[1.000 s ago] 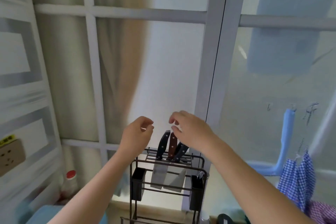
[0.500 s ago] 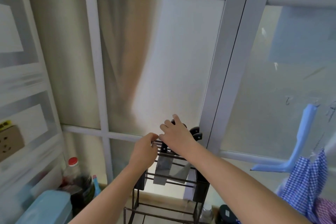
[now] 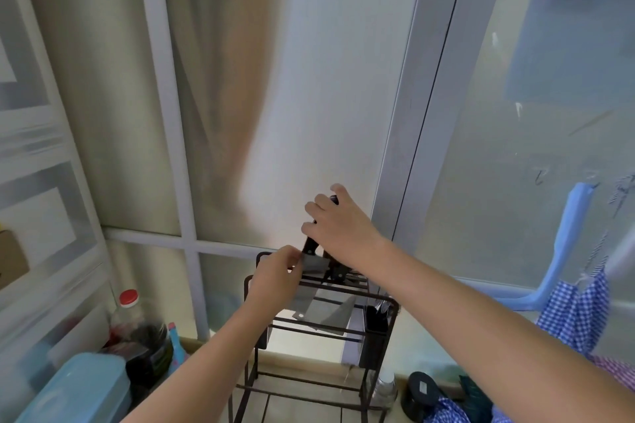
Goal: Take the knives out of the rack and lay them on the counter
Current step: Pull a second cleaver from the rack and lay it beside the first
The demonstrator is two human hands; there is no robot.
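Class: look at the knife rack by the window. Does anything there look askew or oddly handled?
Yes. The cleaver sits half-raised from the rack; the right hand grips its handle while the left hand pinches the bare blade.

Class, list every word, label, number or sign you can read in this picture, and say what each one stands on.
No text can be read in this picture.
Bottle with the red cap: any label is too blurred to read.
Dark container beside it: label blurred, unreadable.
Black round object on the floor: a small pale patch, too small to read.
Knife held by the right hand and left hand: no marking shows.
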